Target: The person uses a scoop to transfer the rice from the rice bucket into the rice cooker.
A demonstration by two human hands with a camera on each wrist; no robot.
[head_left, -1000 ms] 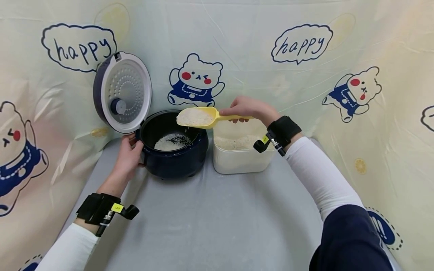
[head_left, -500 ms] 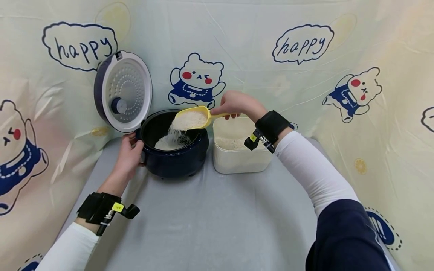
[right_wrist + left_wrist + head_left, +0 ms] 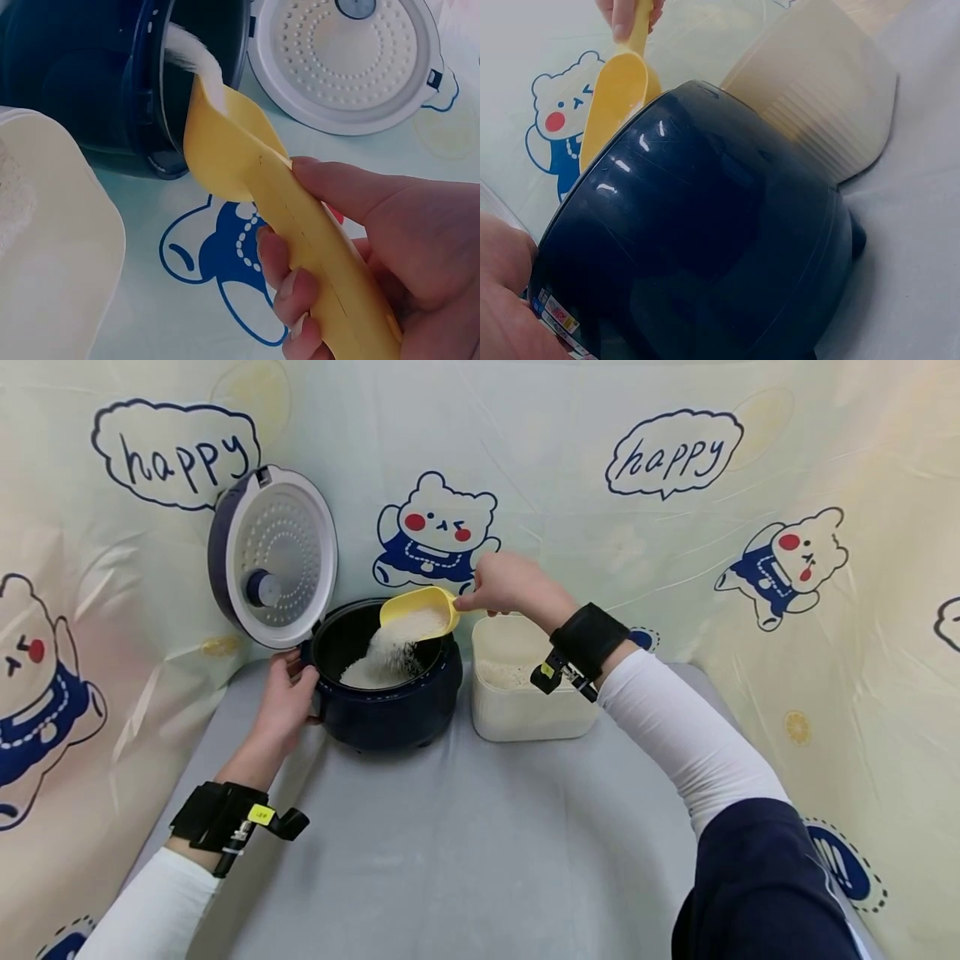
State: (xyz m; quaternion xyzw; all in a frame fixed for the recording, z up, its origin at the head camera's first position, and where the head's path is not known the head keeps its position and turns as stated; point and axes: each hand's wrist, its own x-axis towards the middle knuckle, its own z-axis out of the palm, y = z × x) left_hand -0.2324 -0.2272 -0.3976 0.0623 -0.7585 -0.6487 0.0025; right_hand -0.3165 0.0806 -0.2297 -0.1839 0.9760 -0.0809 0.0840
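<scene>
A dark blue rice cooker (image 3: 382, 718) stands with its lid (image 3: 281, 556) raised on the left. My left hand (image 3: 285, 702) holds the cooker's left side near the hinge; part of its grip is hidden. In my right hand (image 3: 517, 585) is the handle of a yellow scoop (image 3: 300, 232), with fingers and thumb wrapped round it. The scoop is tilted over the cooker's open top, and white rice (image 3: 196, 56) streams from its lip into the pot. A pile of rice (image 3: 371, 672) lies at the pot's bottom.
Right of the cooker stands a cream-coloured container (image 3: 532, 714) with rice inside, below my right wrist. Both sit on a grey cloth-covered table (image 3: 480, 843). A curtain (image 3: 562, 452) printed with bears hangs close behind them.
My right hand has moved left and tipped the scoop further down. Rice that lay level in it now pours into the cooker, and the pile has grown. The left hand stays put.
</scene>
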